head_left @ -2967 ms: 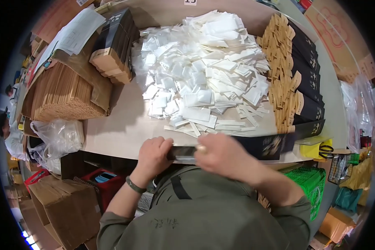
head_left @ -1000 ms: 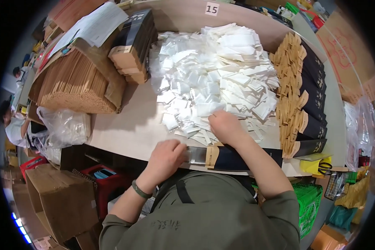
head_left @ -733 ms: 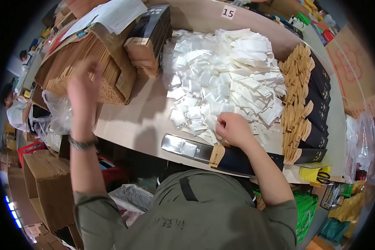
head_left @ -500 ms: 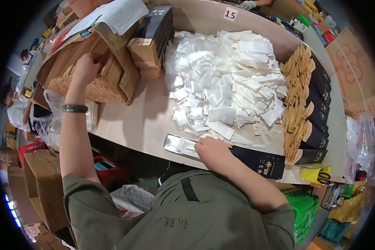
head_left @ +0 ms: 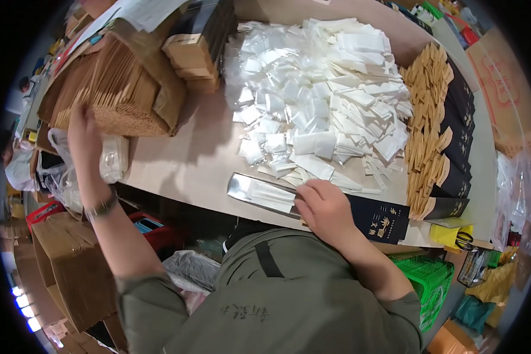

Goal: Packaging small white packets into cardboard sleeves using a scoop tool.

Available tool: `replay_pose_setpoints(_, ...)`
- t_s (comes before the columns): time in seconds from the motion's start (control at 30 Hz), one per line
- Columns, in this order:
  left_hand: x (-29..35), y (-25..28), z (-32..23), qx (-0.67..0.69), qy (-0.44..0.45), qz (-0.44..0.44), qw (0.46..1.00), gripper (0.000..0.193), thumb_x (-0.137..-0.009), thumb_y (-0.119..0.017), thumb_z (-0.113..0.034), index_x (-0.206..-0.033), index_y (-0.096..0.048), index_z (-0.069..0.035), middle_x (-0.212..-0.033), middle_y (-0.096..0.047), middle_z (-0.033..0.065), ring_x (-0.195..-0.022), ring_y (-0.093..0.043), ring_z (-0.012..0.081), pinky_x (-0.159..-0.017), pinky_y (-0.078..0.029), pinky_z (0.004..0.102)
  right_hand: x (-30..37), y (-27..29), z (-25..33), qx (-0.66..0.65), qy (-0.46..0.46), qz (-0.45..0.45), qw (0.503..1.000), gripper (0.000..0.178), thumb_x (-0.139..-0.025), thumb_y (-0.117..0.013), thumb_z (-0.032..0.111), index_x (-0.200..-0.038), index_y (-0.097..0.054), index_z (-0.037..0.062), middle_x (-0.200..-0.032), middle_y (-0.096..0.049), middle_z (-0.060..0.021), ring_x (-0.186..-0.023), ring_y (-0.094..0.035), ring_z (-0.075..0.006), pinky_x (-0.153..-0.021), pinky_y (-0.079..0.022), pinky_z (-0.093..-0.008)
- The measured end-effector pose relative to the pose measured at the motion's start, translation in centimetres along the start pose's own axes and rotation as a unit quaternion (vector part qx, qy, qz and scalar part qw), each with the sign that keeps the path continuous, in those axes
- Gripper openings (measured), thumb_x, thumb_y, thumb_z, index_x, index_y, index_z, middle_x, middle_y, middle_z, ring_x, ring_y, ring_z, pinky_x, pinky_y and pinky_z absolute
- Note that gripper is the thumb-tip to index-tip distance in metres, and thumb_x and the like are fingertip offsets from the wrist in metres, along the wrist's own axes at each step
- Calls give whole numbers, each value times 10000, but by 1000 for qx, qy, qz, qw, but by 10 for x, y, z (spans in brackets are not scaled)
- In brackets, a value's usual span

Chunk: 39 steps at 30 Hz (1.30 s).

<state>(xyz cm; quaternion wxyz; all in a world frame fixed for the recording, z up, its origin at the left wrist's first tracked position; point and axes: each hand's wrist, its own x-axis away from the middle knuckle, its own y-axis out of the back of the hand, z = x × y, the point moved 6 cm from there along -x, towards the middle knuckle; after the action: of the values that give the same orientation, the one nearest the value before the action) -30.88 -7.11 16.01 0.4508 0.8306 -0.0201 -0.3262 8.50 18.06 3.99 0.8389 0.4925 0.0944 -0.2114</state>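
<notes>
At the table's front edge my right hand [head_left: 327, 206] bends its fingers over the mouth of a dark paper sleeve [head_left: 380, 218]. A shiny metal trough [head_left: 238, 186] runs into the sleeve under that hand, and white packets [head_left: 271, 195] lie in the trough. My left hand [head_left: 85, 138], blurred, is at the front left corner of a packed stack of brown kraft-paper pieces [head_left: 124, 88] in an open carton [head_left: 172, 97]. Whether it touches the stack I cannot tell. Beyond the trough spreads a heap of white paper packets and clear sachets [head_left: 312, 112].
Filled dark sleeves with kraft ends [head_left: 428, 124] line the table's right side. A bundle of dark sleeves [head_left: 197, 50] stands behind the carton. Scissors [head_left: 464, 239] sit in a yellow holder [head_left: 443, 234] at the right corner, above a green crate [head_left: 425, 283].
My left hand has moved from above the kraft stack down to its front left corner. My right hand has shifted slightly right along the trough. The whole view has tilted a little.
</notes>
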Motion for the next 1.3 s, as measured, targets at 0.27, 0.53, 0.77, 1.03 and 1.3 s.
replay_pose_setpoints(0.27,208,-89,-62,294,32,474,829,64,-924,-633,6,-978,-658,28,-879,-663,12,-812,-572,84,-741,-471,235,34,1,-3,-9,-6,112,994,318,-740,-798,154,-956,-625,-2,-1353,-547,-208,-1257,-513,-392,-1045,-424,-499)
replay_pose_setpoints(0.53,239,-139,-158,330,-89,429,836,143,-829,-687,89,-936,-697,-6,-941,-641,93,-834,-650,195,-757,-538,293,26,-8,2,-8,42,128,991,351,-733,-797,155,-993,-634,-16,-1365,-529,-209,-1253,-506,-387,-1027,-451,-459)
replay_pose_setpoints(0.77,250,-136,-170,285,65,313,904,170,-828,-734,-61,-997,-727,-53,-986,-674,121,-856,-676,295,-786,-553,360,27,-5,-2,38,-12,114,993,440,-675,-818,171,-1025,-623,-12,-1344,-529,-222,-1217,-514,-393,-1020,-448,-459)
replay_pose_setpoints(1.03,246,-99,-226,225,-230,366,873,726,-748,-817,-216,-1372,-484,-51,-1162,-595,165,-1069,-603,332,-922,-494,418,28,15,-5,-2,13,83,996,379,-694,-764,131,-1044,-632,66,-1232,-548,-167,-1135,-541,-380,-959,-470,-446)
replay_pose_setpoints(1.3,238,-118,-175,160,-58,444,880,374,-720,-801,-180,-977,-584,-17,-787,-623,130,-724,-629,291,-671,-503,351,22,153,-122,227,-88,50,969,139,-755,-742,152,-725,-633,71,-1015,-632,-147,-942,-614,-338,-800,-502,-430)
